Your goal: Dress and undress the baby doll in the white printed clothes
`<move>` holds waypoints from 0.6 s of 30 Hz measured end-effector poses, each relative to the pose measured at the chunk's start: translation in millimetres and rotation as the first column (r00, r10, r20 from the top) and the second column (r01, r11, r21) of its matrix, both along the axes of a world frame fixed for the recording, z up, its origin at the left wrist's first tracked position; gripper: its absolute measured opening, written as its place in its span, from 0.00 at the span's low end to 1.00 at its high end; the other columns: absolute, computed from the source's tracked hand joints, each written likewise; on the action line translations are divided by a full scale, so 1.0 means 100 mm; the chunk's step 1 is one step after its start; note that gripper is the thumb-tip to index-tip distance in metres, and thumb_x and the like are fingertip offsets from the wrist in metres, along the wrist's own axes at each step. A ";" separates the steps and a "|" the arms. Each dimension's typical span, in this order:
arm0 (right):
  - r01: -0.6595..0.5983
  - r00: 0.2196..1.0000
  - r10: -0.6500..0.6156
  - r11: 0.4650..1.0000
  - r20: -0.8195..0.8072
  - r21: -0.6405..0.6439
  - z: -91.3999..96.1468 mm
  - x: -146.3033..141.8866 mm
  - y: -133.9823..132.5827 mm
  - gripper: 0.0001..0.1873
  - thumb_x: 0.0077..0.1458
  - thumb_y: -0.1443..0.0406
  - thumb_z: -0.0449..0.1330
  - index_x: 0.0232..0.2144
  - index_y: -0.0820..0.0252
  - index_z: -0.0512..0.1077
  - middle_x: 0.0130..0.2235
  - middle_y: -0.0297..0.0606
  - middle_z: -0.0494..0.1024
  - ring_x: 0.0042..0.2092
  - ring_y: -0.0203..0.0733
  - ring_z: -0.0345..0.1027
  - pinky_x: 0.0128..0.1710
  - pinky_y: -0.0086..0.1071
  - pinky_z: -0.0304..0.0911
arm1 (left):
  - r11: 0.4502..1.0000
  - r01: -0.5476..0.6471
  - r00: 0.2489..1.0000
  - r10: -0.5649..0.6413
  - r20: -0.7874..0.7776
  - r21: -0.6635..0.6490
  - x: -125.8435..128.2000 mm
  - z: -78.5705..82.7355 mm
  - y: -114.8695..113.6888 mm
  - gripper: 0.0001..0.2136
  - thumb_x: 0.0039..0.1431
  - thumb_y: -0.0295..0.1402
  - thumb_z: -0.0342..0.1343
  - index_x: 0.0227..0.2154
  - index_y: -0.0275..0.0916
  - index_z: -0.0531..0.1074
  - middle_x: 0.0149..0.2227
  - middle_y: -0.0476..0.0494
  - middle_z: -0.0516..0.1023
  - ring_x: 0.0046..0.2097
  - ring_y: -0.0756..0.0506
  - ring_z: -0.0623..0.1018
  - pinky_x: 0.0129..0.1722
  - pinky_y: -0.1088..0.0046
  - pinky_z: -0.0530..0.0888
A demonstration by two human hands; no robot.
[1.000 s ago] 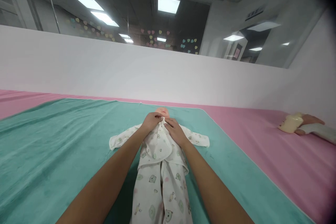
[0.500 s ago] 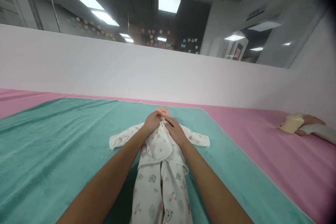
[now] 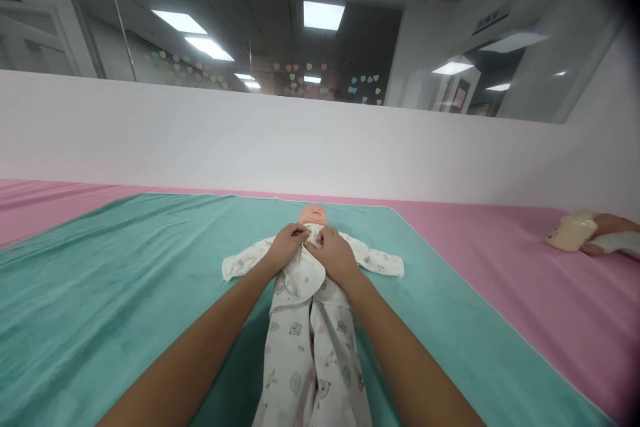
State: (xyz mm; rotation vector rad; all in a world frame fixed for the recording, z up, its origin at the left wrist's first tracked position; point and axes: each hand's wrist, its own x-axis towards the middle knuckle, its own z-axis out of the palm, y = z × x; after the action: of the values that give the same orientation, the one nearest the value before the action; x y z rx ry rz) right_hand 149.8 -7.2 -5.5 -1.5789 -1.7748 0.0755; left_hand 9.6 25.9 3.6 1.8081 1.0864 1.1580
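Nearest: baby suit (image 3: 311, 353), printed, worn by a doll (image 3: 316, 215) lying face up on a green blanket (image 3: 100, 293). Left hand (image 3: 286, 248) and right hand (image 3: 333, 255): fingers pinched closed on the suit's neckline, just below the doll's chin. Beyond: pink sheet (image 3: 500, 260); white wall (image 3: 250, 140).

Both arms reach forward, left hand (image 3: 286, 245) and right hand (image 3: 331, 252) curled, fingertips nearly meeting

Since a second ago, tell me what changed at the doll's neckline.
The right hand curled from lying flat into a pinch on the romper collar, meeting the left hand, which drew back off the face of the doll. The teal towel and pink sheet stayed put.
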 end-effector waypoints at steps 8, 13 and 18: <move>0.112 0.991 -0.106 0.991 0.082 -0.067 0.09 -0.03 0.04 0.11 0.53 0.60 0.50 0.28 0.61 0.67 0.32 0.46 0.71 0.34 0.45 0.64 0.31 0.34 0.50 | 0.978 0.175 0.984 -0.172 0.036 -0.114 -0.08 0.08 0.03 0.11 0.45 0.37 0.57 0.31 0.38 0.71 0.25 0.50 0.71 0.28 0.51 0.69 0.27 0.77 0.64; -0.029 0.963 0.017 0.999 -0.269 -0.042 0.06 0.07 0.16 0.08 0.47 0.65 0.53 0.18 0.59 0.64 0.24 0.38 0.69 0.28 0.38 0.58 0.29 0.31 0.48 | 0.979 0.153 0.988 -0.154 0.001 -0.133 -0.04 0.17 0.01 0.10 0.42 0.38 0.59 0.28 0.38 0.72 0.24 0.50 0.72 0.27 0.51 0.69 0.26 0.77 0.63; -0.248 0.667 0.130 0.967 -0.734 -0.054 -0.02 0.18 0.24 0.09 0.43 0.62 0.52 0.16 0.59 0.60 0.18 0.30 0.63 0.21 0.32 0.52 0.23 0.28 0.49 | 0.994 0.080 0.995 -0.084 -0.049 -0.077 0.05 0.20 -0.03 0.08 0.44 0.38 0.57 0.24 0.39 0.73 0.23 0.51 0.73 0.27 0.50 0.70 0.28 0.76 0.64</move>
State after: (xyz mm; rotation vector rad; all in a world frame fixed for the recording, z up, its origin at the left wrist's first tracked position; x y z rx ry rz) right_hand 168.1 17.1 -7.9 -1.1881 -1.2825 0.8488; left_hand 14.7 23.3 23.4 1.8159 1.0612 1.0136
